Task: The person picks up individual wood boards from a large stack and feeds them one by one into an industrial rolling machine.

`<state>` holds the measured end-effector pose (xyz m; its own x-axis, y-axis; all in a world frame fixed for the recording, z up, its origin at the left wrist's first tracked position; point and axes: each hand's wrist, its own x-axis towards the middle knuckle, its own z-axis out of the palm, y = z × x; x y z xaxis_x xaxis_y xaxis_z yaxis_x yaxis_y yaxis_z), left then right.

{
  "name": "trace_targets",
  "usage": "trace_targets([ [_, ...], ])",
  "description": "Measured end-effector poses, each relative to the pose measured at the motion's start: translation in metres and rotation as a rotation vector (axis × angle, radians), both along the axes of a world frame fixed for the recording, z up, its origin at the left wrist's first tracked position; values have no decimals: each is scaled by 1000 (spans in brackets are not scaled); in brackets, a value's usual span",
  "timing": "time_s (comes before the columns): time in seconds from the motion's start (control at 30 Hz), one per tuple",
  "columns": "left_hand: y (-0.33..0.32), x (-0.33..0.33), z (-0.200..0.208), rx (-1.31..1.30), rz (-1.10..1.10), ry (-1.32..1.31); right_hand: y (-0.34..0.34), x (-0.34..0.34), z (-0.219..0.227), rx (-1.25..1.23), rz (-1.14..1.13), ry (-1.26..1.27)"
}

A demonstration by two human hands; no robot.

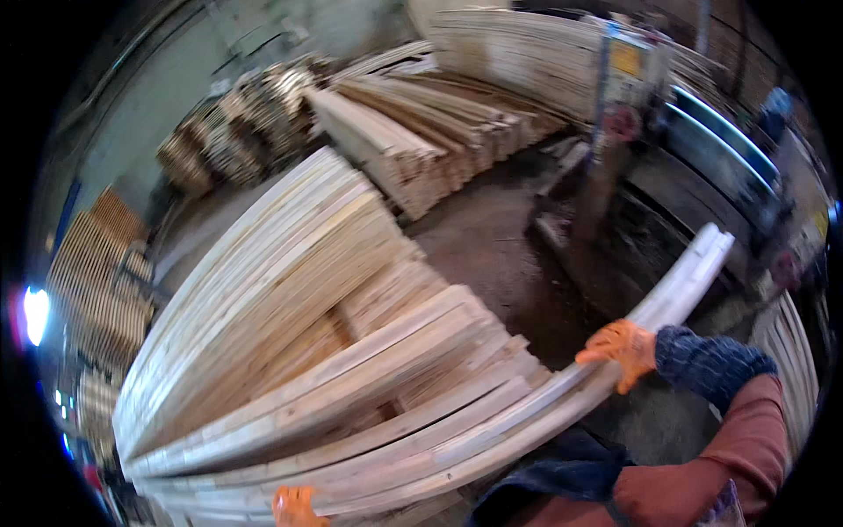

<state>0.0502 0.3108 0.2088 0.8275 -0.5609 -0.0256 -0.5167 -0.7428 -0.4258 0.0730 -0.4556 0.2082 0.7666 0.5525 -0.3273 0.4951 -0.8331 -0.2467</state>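
Note:
A long pale wooden plank runs from the lower left to the right, its far-right end sticking out past the stack. My right hand, in an orange glove, is closed over it near that end, fingers and thumb wrapped on its sides. At the bottom edge my left hand, also gloved in orange, grips the near side of the same plank; part of the hand is cut off by the picture's edge. Under and beyond the plank lies a large stack of planks, layered unevenly.
Behind stands another plank stack, with a taller board pile at the back. A machine with metal guards is at the right. Slatted wooden stacks stand on the left. Dark floor shows between stack and machine.

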Motion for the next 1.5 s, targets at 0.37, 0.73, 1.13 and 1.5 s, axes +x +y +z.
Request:
trace_targets([
  [0.37, -84, -159, -151, -929, 996, 99, -92, -5, -114, 147, -502, -44],
  [0.73, -207, -124, -301, -1912, 1979, 286, 71, 37, -186, 280, -100, 153],
  [1.13, -244, -94, -265, -3006, 1695, 16, 42, 63, -282, 554, -196, 552],
  [1.5, -253, -89, -250, -3197, 1246, 35, 106, 48, -192, 10, 33, 978],
])
